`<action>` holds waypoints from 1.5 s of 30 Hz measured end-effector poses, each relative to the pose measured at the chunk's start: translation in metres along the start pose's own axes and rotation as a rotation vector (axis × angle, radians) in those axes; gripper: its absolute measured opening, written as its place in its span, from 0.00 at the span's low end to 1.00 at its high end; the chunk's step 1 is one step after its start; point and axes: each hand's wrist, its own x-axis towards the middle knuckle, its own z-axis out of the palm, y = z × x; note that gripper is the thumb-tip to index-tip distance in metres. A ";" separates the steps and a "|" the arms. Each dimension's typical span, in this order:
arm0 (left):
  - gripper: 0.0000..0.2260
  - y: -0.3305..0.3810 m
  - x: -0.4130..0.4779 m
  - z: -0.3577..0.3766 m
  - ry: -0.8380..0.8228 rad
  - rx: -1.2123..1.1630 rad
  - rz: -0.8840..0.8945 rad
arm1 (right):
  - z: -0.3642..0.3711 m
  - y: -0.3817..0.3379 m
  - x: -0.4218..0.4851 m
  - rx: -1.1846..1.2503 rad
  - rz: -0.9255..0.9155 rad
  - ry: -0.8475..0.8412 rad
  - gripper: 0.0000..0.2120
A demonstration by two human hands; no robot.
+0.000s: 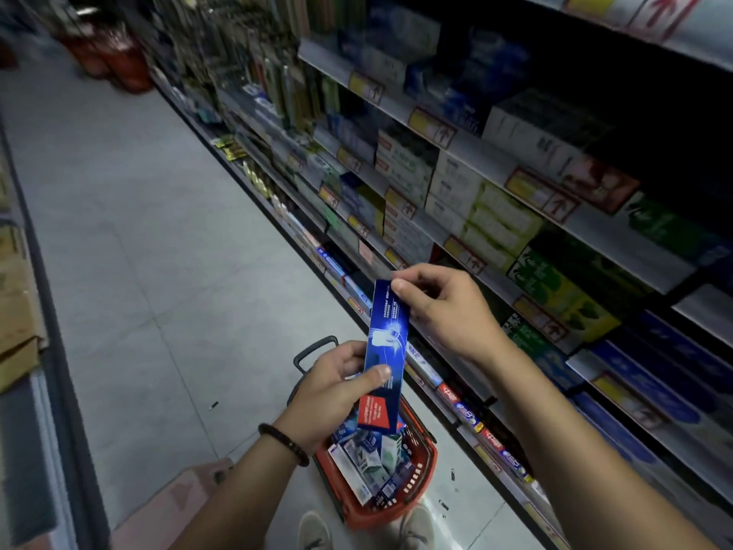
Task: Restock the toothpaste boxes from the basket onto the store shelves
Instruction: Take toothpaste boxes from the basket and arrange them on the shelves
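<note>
The left hand (331, 391) grips the lower half of a blue toothpaste box (388, 343), thumb pressed across its front. The right hand (448, 311) pinches the box's top end between thumb and fingers, so the box stands almost upright between them. Directly below both hands, a red basket (427, 464) on the floor holds more toothpaste boxes (369, 462). The stocked store shelves (468, 152) run just beyond the right hand.

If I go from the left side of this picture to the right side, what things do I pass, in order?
Cardboard boxes → beaded bracelet → left hand → blue toothpaste box → right hand → green toothpaste boxes.
</note>
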 end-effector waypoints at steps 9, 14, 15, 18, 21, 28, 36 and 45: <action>0.13 0.059 -0.013 0.009 0.179 -0.122 0.066 | -0.011 -0.030 -0.036 0.108 0.029 0.020 0.13; 0.13 0.083 -0.020 0.012 0.219 -0.172 0.091 | -0.002 -0.025 -0.075 0.193 0.146 -0.062 0.14; 0.13 0.086 -0.022 0.012 0.228 -0.194 0.096 | 0.002 -0.024 -0.080 0.188 0.144 -0.074 0.15; 0.13 0.096 -0.024 0.010 0.238 -0.218 0.118 | 0.011 -0.028 -0.088 0.220 0.126 -0.077 0.16; 0.14 0.100 -0.025 0.006 0.229 -0.224 0.128 | 0.019 -0.037 -0.091 0.254 0.097 -0.034 0.15; 0.17 0.104 -0.032 -0.008 0.195 -0.219 0.171 | 0.042 -0.055 -0.093 0.329 0.114 0.089 0.14; 0.18 0.107 -0.042 -0.034 0.167 -0.132 0.215 | 0.073 -0.062 -0.098 0.633 0.182 0.253 0.14; 0.22 0.120 -0.043 -0.032 0.161 -0.152 0.284 | 0.058 -0.070 -0.093 0.656 0.129 0.347 0.15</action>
